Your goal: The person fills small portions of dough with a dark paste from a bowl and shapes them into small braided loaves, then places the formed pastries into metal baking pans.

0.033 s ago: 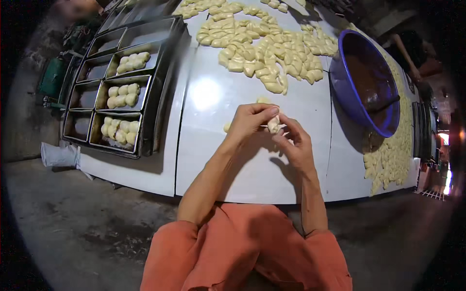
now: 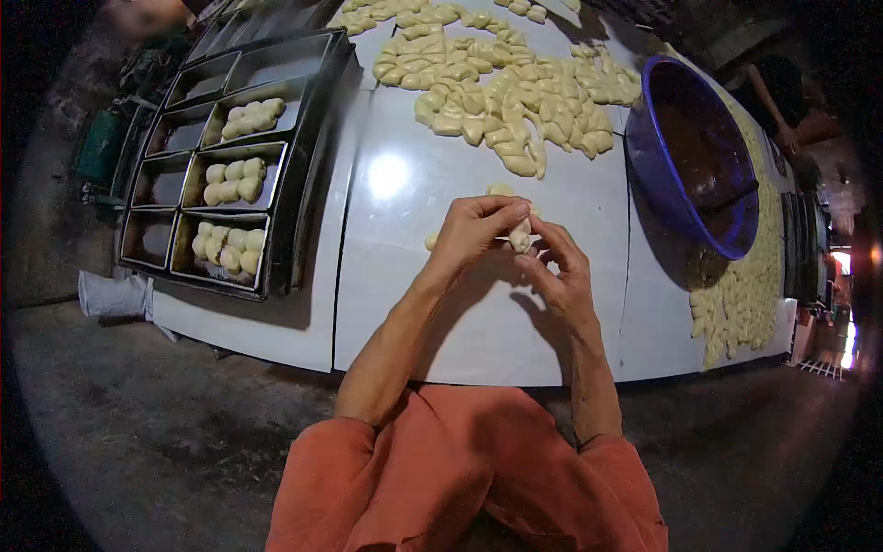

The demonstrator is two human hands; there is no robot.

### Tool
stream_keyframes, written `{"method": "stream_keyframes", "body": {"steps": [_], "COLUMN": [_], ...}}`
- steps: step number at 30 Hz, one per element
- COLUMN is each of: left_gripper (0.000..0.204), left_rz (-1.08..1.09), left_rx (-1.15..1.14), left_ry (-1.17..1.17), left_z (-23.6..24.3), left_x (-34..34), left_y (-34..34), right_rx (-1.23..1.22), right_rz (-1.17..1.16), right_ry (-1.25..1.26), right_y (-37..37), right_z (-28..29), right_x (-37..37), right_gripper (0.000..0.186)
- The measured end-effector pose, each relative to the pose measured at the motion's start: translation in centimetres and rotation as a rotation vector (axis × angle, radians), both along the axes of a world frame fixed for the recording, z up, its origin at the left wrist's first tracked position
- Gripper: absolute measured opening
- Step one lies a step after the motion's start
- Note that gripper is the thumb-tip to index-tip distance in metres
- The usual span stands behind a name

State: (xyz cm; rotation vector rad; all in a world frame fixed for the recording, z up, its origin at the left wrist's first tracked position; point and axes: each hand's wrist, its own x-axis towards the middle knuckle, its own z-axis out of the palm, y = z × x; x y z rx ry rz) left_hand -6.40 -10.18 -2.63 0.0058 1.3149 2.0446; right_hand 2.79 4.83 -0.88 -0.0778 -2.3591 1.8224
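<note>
My left hand (image 2: 483,230) and my right hand (image 2: 559,269) meet over the white tabletop. Between them is a small pale piece of dough (image 2: 521,239), pinched by the fingertips of both hands. Its lower end looks gathered and folded. Just behind my fingers a pale dough piece (image 2: 499,189) lies on the table, partly hidden. Another small dough piece (image 2: 430,241) peeks out beside my left wrist. Farther back spreads a large mass of cut, glossy dough pieces (image 2: 501,92).
A purple bowl (image 2: 644,152) with brown filling and a dark-handled tool stands right. Beyond it lies more cut dough (image 2: 736,313). Dark metal loaf pans (image 2: 276,207) sit left, three holding rows of dough balls (image 2: 235,181). Another person's arm (image 2: 768,97) shows at far right.
</note>
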Motion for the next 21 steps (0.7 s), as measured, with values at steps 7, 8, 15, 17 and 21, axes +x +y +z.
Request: {"method": "stream_keyframes", "body": {"steps": [7, 8, 15, 17, 21], "left_gripper": [0.030, 0.027, 0.033, 0.028, 0.025], "left_rz": [-0.035, -0.023, -0.128, -0.067, 0.029], "left_rx": [0.031, 0.098, 0.054, -0.170, -0.159], "left_ry": [0.182, 0.185, 0.154, 0.386, 0.249], "left_z": [1.1, 0.8, -0.4, -0.4, -1.2], "left_x": [1.5, 1.5, 3.9, 3.9, 4.5], "left_y": [-0.6, -0.7, -1.2, -1.5, -2.2], "right_rx": [0.067, -0.043, 0.071, 0.143, -0.021], "right_rz": [-0.209, -0.303, -0.360, -0.320, -0.305], "right_ry": [0.369, 0.407, 0.230, 0.048, -0.025], "right_y": [-1.7, -2.4, -2.1, -1.9, -2.5], "right_z": [-1.3, -1.3, -3.5, -2.6, -2.9], "right_x": [-1.1, -1.3, -0.6, -0.6, -0.2], "right_gripper": [0.024, 0.024, 0.017, 0.017, 0.024]}}
